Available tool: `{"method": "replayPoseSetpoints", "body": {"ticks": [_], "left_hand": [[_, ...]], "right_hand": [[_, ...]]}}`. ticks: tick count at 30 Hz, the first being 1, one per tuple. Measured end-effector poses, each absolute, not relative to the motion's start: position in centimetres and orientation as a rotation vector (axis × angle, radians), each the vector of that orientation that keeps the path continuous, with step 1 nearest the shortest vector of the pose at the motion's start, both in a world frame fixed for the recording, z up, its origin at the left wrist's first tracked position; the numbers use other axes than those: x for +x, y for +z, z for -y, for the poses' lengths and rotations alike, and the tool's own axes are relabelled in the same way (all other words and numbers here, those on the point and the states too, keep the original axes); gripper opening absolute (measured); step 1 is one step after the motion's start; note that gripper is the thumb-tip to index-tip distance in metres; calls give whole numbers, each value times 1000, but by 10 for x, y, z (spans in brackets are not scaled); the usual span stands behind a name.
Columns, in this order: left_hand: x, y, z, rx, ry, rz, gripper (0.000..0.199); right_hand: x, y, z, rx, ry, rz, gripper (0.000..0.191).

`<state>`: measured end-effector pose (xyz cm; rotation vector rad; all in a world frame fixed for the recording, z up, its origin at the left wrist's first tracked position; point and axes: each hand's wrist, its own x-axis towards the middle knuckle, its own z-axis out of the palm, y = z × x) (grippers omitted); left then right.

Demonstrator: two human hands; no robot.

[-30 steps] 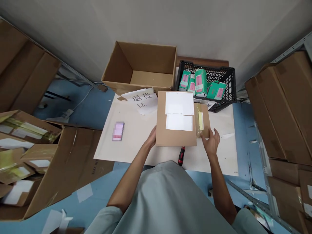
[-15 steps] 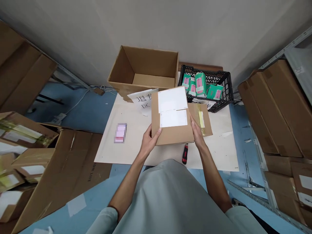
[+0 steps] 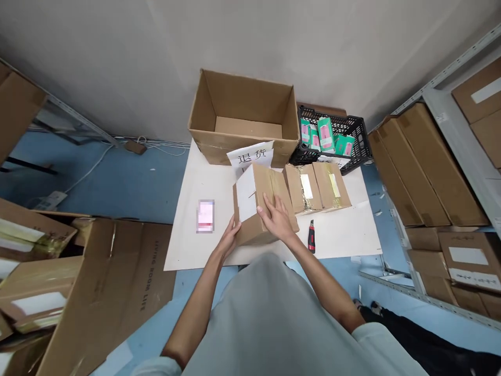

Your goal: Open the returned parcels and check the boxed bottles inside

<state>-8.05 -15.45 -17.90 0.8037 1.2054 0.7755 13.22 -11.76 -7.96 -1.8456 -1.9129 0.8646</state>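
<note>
A taped cardboard box [image 3: 279,190] is tilted over the table in front of me, white labels on its left face. My left hand [image 3: 230,236] grips its lower left edge, thumb on the labelled face and the other fingers hidden. Spread flat across the taped face lies my right hand [image 3: 277,218], touching it with fingers apart. Whether the box's lower edge rests on the table cannot be made out. Right of it, two smaller taped boxes stand side by side, one [image 3: 303,201] nearer and one [image 3: 332,196] farther right. A red and black utility knife [image 3: 311,237] lies below them.
Behind stands a large open carton [image 3: 245,149] with a printed paper sign [image 3: 250,155]. A black crate [image 3: 358,141] holds green and pink packages. A blurred pink item [image 3: 205,216] lies on the white table [image 3: 183,245]. Cartons flank both sides; a person's dark-clothed legs [image 3: 422,339] show lower right.
The box has turned, bringing its taped face up and its labels to the left. My right hand has moved from its right side onto that face. My view has shifted slightly.
</note>
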Motion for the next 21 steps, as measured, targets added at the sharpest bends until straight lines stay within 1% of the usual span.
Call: {"method": "replayPoseSetpoints", "body": {"ticks": [3, 6, 9, 12, 14, 16, 21], "left_hand": [[-72, -199, 137, 882, 631, -1264, 109], [-65, -201, 124, 966, 628, -1285, 97], [-65, -194, 121, 962, 695, -1240, 89], [-62, -186, 121, 955, 742, -1218, 97], [-57, -183, 118, 997, 754, -1225, 106], [-48, -180, 110, 1055, 757, -1242, 110], [-31, -172, 68, 1227, 739, -1400, 100]], "right_hand": [[115, -109, 128, -1903, 793, 2043, 69], [107, -126, 147, -1885, 706, 2179, 65], [122, -133, 170, -1934, 580, 2134, 73], [148, -138, 193, -1975, 506, 2105, 86], [158, -142, 206, -1947, 502, 2149, 88], [160, -148, 212, -1918, 508, 2184, 90], [144, -157, 204, -1951, 518, 2179, 92]]}}
